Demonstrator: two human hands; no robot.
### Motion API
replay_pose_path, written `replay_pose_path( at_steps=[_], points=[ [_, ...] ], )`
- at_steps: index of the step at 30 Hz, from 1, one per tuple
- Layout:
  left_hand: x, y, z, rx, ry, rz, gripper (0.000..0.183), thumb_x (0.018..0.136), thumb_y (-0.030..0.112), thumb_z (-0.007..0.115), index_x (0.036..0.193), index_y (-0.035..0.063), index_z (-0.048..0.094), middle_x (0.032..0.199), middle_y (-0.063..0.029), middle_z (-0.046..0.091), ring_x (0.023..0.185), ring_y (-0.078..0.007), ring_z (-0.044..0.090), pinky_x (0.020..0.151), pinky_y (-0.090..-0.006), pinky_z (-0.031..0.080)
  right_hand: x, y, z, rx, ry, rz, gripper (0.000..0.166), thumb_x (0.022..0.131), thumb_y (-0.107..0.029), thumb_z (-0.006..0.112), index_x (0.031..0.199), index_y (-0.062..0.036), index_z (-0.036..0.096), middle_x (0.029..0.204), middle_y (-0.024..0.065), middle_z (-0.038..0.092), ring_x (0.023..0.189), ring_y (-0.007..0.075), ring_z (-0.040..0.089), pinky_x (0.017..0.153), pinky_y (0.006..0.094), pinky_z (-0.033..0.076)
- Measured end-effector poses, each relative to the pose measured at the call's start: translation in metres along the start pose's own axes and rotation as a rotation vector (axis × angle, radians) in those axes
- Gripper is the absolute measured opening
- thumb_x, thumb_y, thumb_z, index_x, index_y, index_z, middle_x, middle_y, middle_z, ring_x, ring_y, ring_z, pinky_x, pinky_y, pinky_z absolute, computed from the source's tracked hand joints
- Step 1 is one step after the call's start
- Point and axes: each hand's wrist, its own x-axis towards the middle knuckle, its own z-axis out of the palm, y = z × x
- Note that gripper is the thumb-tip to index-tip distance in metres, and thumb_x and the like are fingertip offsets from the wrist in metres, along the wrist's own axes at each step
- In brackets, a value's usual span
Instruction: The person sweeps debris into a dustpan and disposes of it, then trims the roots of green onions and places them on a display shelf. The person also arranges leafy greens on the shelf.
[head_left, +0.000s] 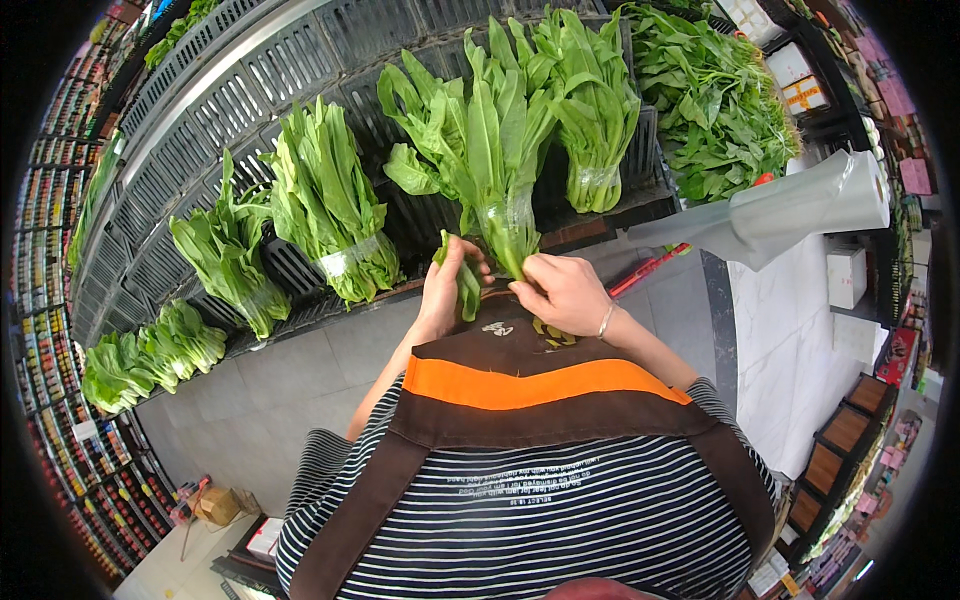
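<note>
Right before me a bunch of long-leaf lettuce (499, 150), bound with clear tape, lies at the front edge of the black slatted display shelf (300, 52). My right hand (566, 294) pinches the stem end of this bunch between thumb and fingers. Beside it, my left hand (448, 289) holds a loose green leaf (469, 291) that hangs down from the palm. Another taped bunch (596, 127) stands just to the right. On the left lie a large taped bunch (330, 202) and a smaller taped bunch (232, 255).
Small leafy greens (154, 356) lie at the shelf's left end. Loose leafy greens (712, 105) are heaped at the right. A roll of clear plastic bags (810, 202) juts out above a white marble-look surface (776, 322). A red rod-like object (649, 270) is near my right hand.
</note>
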Motion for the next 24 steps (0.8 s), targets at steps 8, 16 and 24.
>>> replay_pose_path(
  at_steps=[8, 16, 24],
  points=[
    [-0.01, 0.007, 0.018, 0.074, 0.103, 0.254, 0.016, 0.091, 0.015, 0.066, 0.104, 0.0073, 0.058, 0.085, 0.0033, 0.058, 0.078, -0.007, 0.055, 0.069, -0.023, 0.046, 0.039, 0.007, -0.004, -0.086, -0.163, -0.017, 0.031, 0.082, -0.041, 0.067, 0.08, -0.0121, 0.058, 0.076, 0.007, 0.06, 0.07, 0.0282, 0.063, 0.06, 0.0391, 0.049],
    [0.028, -0.005, 0.015, 0.632, 0.192, 0.713, 0.017, 0.088, 0.007, 0.066, 0.103, 0.0028, 0.06, 0.094, -0.001, 0.061, 0.087, -0.0111, 0.056, 0.078, -0.0265, 0.046, 0.104, 0.031, -0.01, -0.183, 0.049, -0.055, 0.018, 0.081, -0.014, 0.069, 0.097, -0.0068, 0.063, 0.092, 0.0093, 0.058, 0.077, 0.0285, 0.061, 0.069, 0.0366, 0.05],
    [0.042, 0.005, 0.012, 0.865, 0.246, 0.893, 0.026, 0.08, 0.004, 0.072, 0.103, 0.0033, 0.059, 0.098, -0.0095, 0.062, 0.089, -0.0243, 0.06, 0.078, -0.0325, 0.047, 0.111, 0.033, -0.009, -0.191, -0.038, -0.053, 0.016, 0.078, -0.01, 0.069, 0.087, -0.004, 0.058, 0.09, 0.0097, 0.058, 0.081, 0.0313, 0.06, 0.071, 0.0393, 0.049]
  ],
)
